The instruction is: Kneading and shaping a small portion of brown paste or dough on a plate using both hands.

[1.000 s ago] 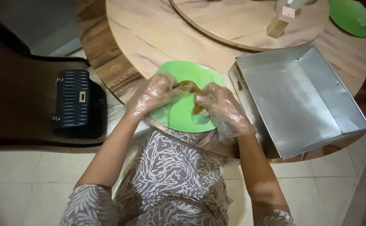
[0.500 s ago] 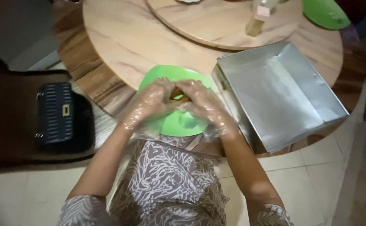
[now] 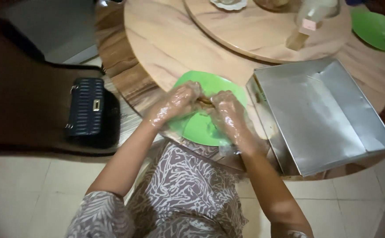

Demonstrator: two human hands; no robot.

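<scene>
Pale tiled floor (image 3: 20,198) below, with a round wooden desk (image 3: 166,39) of light grain filling the upper part of the view and a raised round wooden turntable (image 3: 263,35) at its middle. Near the desk's front edge, a round bright green plastic plate (image 3: 201,128), both hands over it. Left hand (image 3: 177,103) in a clear thin plastic glove, fingers curled inward and closed on a small brown piece of food (image 3: 204,101) at the plate's centre. Right hand (image 3: 227,110) gloved the same way, fingers bent and pressed to the same piece from the other side, the two hands touching at the fingertips. Food mostly hidden by the fingers, so shape and kind impossible to tell. Just beside the plate on the right, a large open rectangular box lined with silver foil (image 3: 320,119), overhanging the desk's edge. On the turntable, a clear plastic bottle with a pink label (image 3: 309,20), lying tilted, and the rim of a small white dish (image 3: 227,4) at the top edge. Far right, a second green plate (image 3: 375,28). Left of the desk, a black quilted handbag with a gold clasp (image 3: 89,110) resting on a dark brown seat (image 3: 20,101). Below, a lap in grey fabric with a white leaf pattern (image 3: 183,194).
</scene>
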